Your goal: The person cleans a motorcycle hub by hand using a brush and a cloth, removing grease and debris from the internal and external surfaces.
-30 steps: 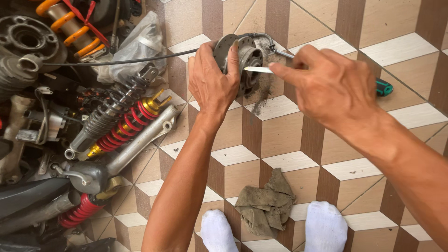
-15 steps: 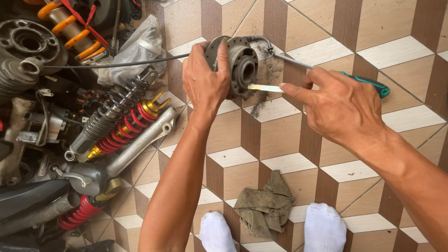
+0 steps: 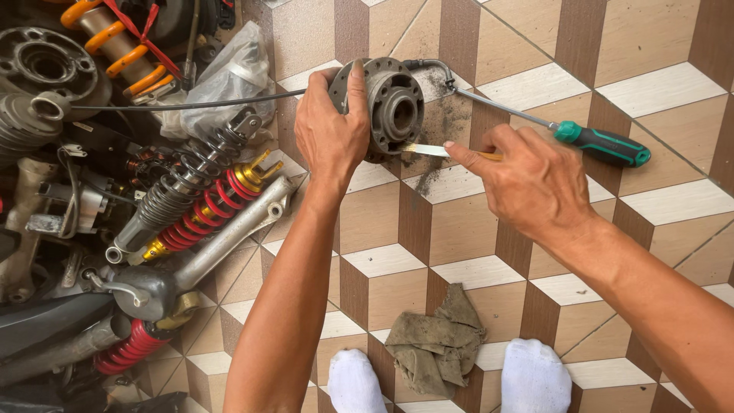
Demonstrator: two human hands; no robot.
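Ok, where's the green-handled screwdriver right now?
In the head view, the green-handled screwdriver lies on the tiled floor at the upper right, just beyond the right hand, its shaft pointing toward the round metal hub that the left hand holds.

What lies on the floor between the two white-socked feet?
In the head view, a crumpled dirty grey-green rag lies on the tiled floor between the left foot and the right foot.

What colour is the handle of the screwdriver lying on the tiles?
Green and black, on the screwdriver in the head view.
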